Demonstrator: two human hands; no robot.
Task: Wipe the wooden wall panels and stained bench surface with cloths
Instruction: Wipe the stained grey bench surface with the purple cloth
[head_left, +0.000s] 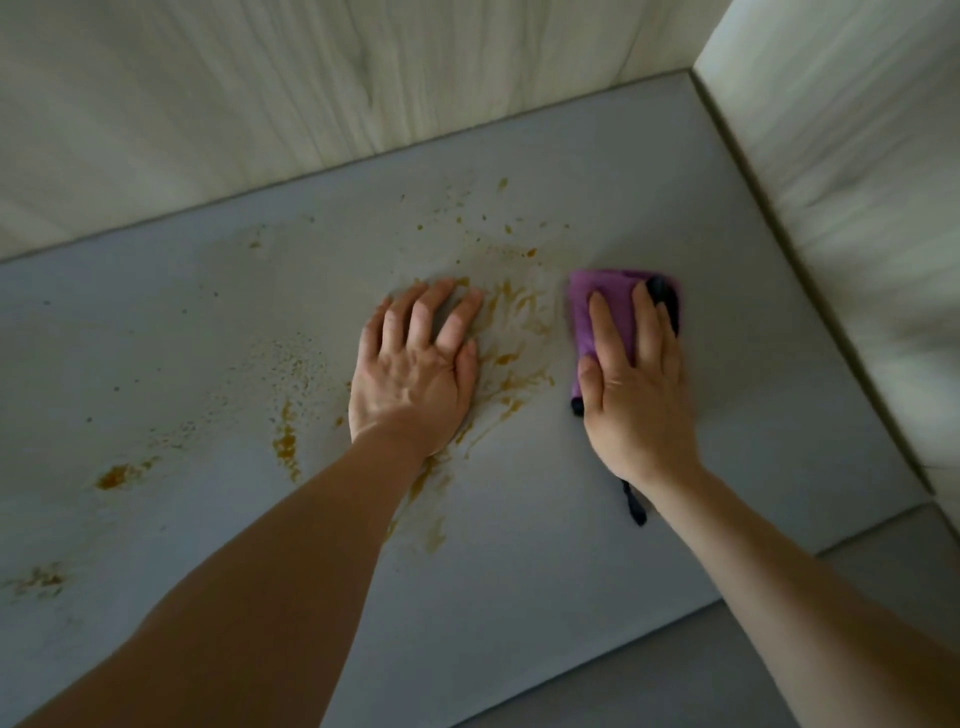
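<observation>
A grey bench surface (545, 509) fills the middle of the view, marked with brown-orange stains (511, 332) smeared and spattered across it. My left hand (415, 374) presses flat on the bench, fingers spread, right at the edge of the biggest smear. My right hand (636, 395) lies flat on a folded purple cloth (608, 306) with dark trim, pressing it onto the bench just right of the smear. A dark strap of the cloth (635, 506) sticks out under my wrist. Pale wooden wall panels (260, 114) rise behind the bench.
Another pale panel (852, 218) forms the right-hand wall, meeting the bench in a corner at the top right. More stains (117, 475) sit on the left part of the bench. A darker grey floor (675, 670) lies below the bench's front edge.
</observation>
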